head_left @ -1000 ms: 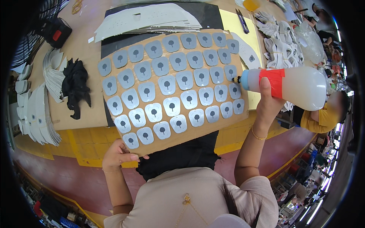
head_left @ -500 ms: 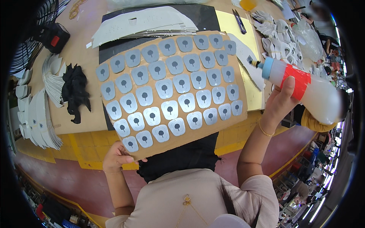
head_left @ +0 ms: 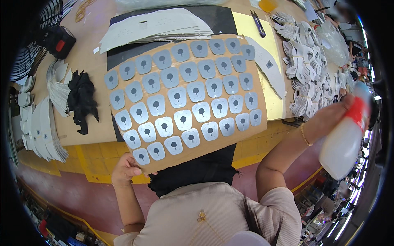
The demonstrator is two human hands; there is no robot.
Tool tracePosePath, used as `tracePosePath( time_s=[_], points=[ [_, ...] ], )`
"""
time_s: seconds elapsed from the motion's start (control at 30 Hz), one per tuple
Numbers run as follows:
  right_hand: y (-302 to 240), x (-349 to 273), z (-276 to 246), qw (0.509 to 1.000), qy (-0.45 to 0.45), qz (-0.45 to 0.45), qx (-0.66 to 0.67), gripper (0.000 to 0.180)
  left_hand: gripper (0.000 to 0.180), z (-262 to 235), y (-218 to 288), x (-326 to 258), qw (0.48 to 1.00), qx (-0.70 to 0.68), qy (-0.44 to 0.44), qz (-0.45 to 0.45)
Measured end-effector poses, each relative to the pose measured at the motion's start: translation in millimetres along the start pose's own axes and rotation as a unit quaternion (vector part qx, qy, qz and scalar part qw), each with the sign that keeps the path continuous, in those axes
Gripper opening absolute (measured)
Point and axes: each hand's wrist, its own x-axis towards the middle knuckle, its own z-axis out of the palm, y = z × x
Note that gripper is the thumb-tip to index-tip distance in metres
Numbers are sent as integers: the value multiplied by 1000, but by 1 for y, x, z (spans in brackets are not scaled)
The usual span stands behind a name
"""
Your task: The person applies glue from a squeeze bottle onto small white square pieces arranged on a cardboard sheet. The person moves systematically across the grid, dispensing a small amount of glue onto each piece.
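Note:
My left hand point(head_left: 126, 169) grips the near left corner of a brown cardboard sheet point(head_left: 164, 117), its thumb on top. Rows of silvery-grey rounded patches point(head_left: 177, 97), each with a dark tree-like mark, cover the sheet. The sheet rests partly on the table, its near edge jutting over the front. Out at the far right, my right hand point(head_left: 342, 108) is closed round a squeeze bottle point(head_left: 338, 153) with milky contents, a red band and a light blue cap. The bottle is held in the air, its cap end upward and blurred.
Behind the sheet lies a stack of white cut pieces point(head_left: 158, 24). Dark thread snips point(head_left: 258, 23) and a curved white piece point(head_left: 266, 67) lie on yellow paper point(head_left: 246, 24). Bundled white strips point(head_left: 305, 78) are at right; a black cloth point(head_left: 82, 98) and more white pieces point(head_left: 43, 131) at left.
My right hand has swung right and outward with the squeeze bottle, which has turned from lying tilted to cap upward. The left hand and sheet have barely moved.

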Motion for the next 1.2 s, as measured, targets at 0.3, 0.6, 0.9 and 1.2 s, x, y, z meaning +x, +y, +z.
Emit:
tracePosePath(
  time_s=[0.3, 0.6, 0.9, 1.2],
  points=[
    [-1, -20, -15, 811, -33, 402, 425, 57, 63, -3, -10, 8, 997, -41, -31, 53],
    [-18, -80, -18, 799, -292, 347, 394, 53, 63, -6, -17, 2, 997, -22, -51, 61],
    [-16, -91, -12, 802, -309, 354, 370, 53, 67, -1, -15, 3, 998, -18, -42, 51],
    [-16, -81, -11, 782, -365, 344, 370, 56, 69, 0, -15, 2, 998, -16, -39, 56]
  ],
)
